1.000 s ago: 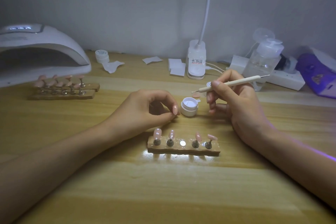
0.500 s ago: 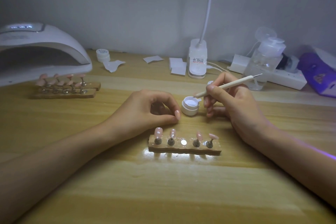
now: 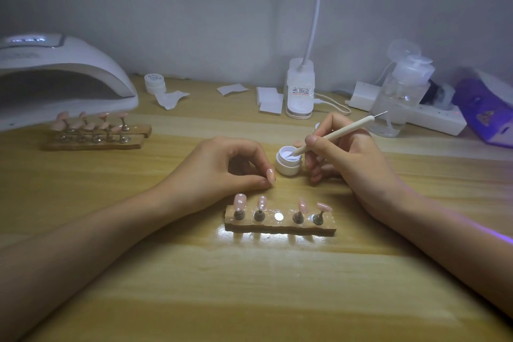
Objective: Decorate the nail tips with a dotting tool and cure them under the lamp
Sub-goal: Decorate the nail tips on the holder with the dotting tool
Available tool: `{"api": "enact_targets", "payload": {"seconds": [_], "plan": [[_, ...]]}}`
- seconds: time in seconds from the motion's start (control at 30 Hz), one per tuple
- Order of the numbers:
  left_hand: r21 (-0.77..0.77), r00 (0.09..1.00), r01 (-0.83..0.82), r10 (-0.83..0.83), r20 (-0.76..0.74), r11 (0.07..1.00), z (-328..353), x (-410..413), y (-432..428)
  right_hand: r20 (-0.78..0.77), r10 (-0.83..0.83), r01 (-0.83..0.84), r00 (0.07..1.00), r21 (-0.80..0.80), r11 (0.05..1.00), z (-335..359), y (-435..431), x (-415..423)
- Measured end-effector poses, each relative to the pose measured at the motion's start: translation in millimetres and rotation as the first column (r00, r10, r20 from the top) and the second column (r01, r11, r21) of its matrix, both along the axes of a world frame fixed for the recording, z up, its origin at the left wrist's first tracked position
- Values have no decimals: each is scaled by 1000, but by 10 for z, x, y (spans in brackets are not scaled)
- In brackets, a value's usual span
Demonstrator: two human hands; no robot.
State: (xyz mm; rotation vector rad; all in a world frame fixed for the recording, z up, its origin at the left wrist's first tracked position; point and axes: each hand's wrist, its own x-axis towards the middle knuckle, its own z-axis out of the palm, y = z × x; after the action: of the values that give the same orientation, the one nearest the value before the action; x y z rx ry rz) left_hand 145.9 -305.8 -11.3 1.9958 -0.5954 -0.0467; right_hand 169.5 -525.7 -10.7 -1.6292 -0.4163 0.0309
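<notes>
Head view. The right hand sits at about 2 o'clock from the table's middle. Its thumb and fingers are pinched round the tool like a pen. The tool slants from the 2 o'clock side down toward 8 o'clock, and its lower point is dipped into the open white jar. The jar stands just beside this hand, at its 9 o'clock.

The left hand rests on the table at the jar's 9 o'clock, close to it; whether they touch I cannot tell. Its fingers are curled, and thumb and forefinger pinch what looks like a pink tip.

The holder lies at 6 o'clock from the jar, just below both hands. It carries four tips on posts, and the middle spot shows only a bare metal disc. The two tips on the 9 o'clock side bear white dots.

The lamp stands well apart at 10 o'clock, with two more holders of tips in front of it. Along the wall at 12 to 2 o'clock are a closed jar, wipes, a desk light base, a pump bottle and a power strip.
</notes>
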Motion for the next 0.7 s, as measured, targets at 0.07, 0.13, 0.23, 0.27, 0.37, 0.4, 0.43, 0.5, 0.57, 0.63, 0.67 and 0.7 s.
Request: {"api": "enact_targets", "payload": {"seconds": [0.07,0.13,0.23,0.27,0.37,0.4,0.43,0.5,0.57,0.63,0.67,0.7], "plan": [[-1,1000,1,-1,0,1000,1,-1,1,-1,3,-3,1000,0,1000,0,1,1],[3,1000,1,-1,4,1000,0,-2,1,0,5,-5,1000,-2,1000,0,1,-1],[11,1000,-2,2,9,1000,2,1,2,-2,6,-6,1000,-1,1000,1,4,-4],[13,1000,-4,4,9,1000,3,3,2,-3,5,-5,1000,1,1000,3,6,-5],[15,1000,-5,5,10,1000,2,4,4,-7,2,-2,1000,26,1000,15,8,-13],[15,1000,-5,5,11,1000,2,4,4,-8,-1,2,1000,40,999,21,6,-16],[15,1000,-5,5,11,1000,1,2,4,-7,-7,8,1000,55,998,27,3,-19],[17,1000,-5,5,15,1000,1,2,4,5,-21,21,1000,78,997,38,-2,-24],[19,1000,-3,3,21,1000,-1,4,2,22,-38,36,999,96,995,42,-5,-28],[17,1000,2,-3,23,1000,-3,3,3,32,-53,50,998,110,993,44,-7,-32],[15,1000,6,-6,24,1000,-4,3,3,39,-58,53,998,116,992,46,-8,-33],[11,1000,10,-10,24,1000,-7,2,5,46,-60,54,997,123,991,47,-9,-33]]}}
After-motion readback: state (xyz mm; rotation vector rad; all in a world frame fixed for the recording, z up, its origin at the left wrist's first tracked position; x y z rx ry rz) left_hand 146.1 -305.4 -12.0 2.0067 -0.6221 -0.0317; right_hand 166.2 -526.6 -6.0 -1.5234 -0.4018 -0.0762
